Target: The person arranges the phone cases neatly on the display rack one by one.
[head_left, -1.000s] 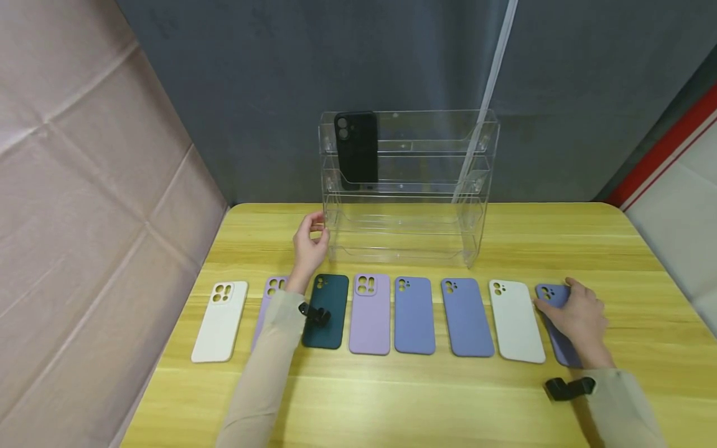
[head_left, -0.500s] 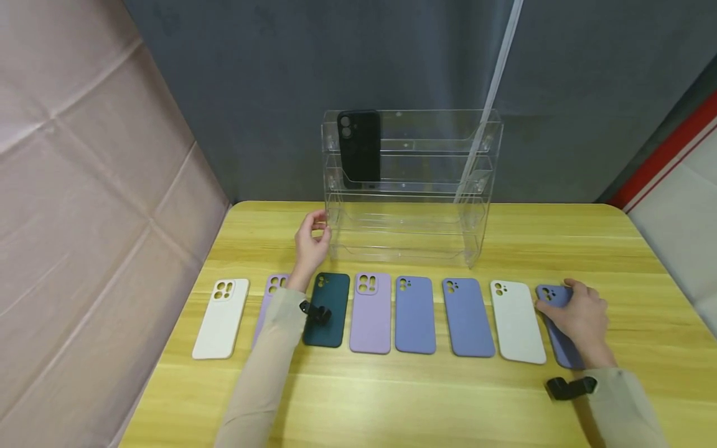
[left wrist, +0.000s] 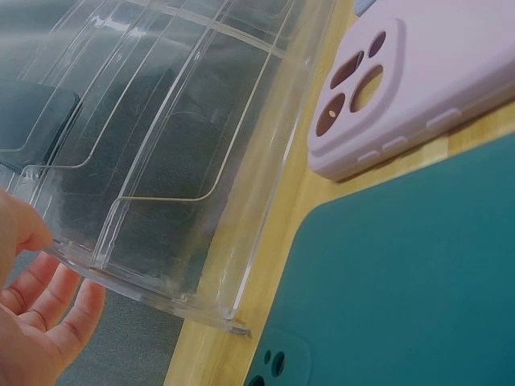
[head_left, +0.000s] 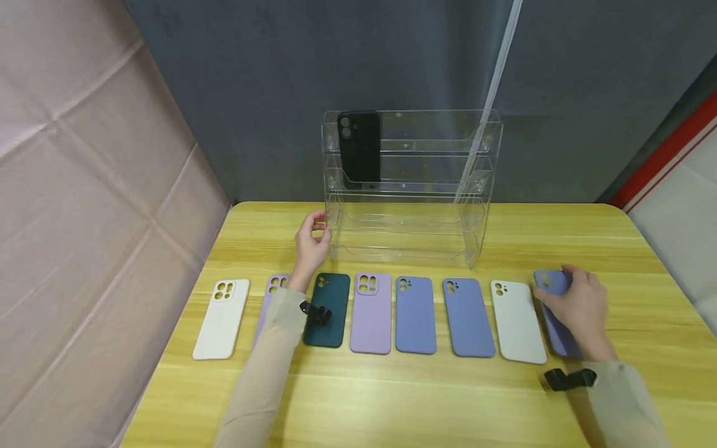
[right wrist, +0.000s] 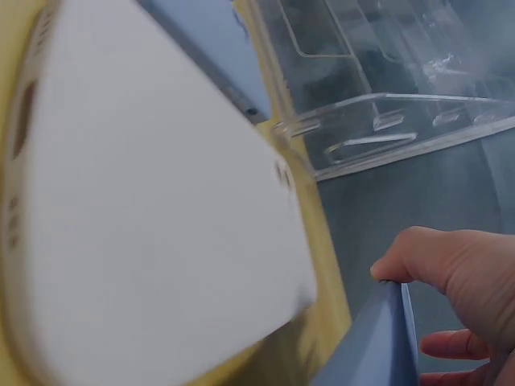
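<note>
My right hand [head_left: 581, 311] grips a blue-purple phone case [head_left: 554, 283] at the right end of a row of cases. In the right wrist view, the thumb presses on the edge of this case [right wrist: 376, 338], which stands tilted, and the fingers lie on its other side. My left hand [head_left: 311, 249] pinches the left side edge of a clear acrylic tiered rack [head_left: 403, 186]. Seen from the left wrist, its thumb is on one side of the rack's panel and its fingers [left wrist: 76, 322] on the other. A black phone case [head_left: 360, 149] leans upright in the rack's upper left.
Along the wooden table [head_left: 392, 398] lie a white case [head_left: 222, 323], a partly hidden lilac case [head_left: 266, 308], a dark green case [head_left: 336, 317], another lilac case [head_left: 371, 323], two blue-purple cases [head_left: 416, 320] and a pale case [head_left: 518, 323]. A grey curtain [head_left: 252, 93] hangs behind.
In the last half second, my right hand has tilted up the rightmost blue-purple case and shifted it slightly away from me. The left hand has stayed at the rack.
</note>
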Available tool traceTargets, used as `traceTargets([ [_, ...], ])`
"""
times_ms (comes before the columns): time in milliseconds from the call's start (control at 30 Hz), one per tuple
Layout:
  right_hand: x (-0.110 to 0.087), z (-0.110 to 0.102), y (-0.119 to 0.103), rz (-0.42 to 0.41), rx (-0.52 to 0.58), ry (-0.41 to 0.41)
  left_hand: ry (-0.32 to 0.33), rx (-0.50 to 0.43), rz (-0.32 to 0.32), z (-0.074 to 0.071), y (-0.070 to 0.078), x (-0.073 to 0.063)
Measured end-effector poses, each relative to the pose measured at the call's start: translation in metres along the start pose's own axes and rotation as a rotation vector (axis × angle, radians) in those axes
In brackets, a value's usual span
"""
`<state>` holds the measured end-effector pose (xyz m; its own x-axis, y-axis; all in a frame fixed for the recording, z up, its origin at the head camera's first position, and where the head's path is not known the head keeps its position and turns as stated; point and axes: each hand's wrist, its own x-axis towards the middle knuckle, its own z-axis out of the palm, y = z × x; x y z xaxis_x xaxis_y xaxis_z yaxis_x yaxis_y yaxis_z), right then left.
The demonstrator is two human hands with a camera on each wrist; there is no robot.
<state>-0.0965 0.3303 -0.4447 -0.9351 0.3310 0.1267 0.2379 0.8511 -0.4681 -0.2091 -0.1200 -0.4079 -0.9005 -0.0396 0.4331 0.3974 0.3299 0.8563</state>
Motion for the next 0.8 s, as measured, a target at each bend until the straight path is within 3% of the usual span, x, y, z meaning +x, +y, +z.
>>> traceTargets([
  [300, 0.007, -0.007, -0.019, -0.015, 0.056, 0.04, -0.002, -0.004, 0.0, 0.001, -0.001, 0.0],
  [800, 0.026, -0.027, -0.06, -0.16, 0.162, 0.168, 0.012, 0.004, 0.019, 0.001, -0.003, 0.0],
])
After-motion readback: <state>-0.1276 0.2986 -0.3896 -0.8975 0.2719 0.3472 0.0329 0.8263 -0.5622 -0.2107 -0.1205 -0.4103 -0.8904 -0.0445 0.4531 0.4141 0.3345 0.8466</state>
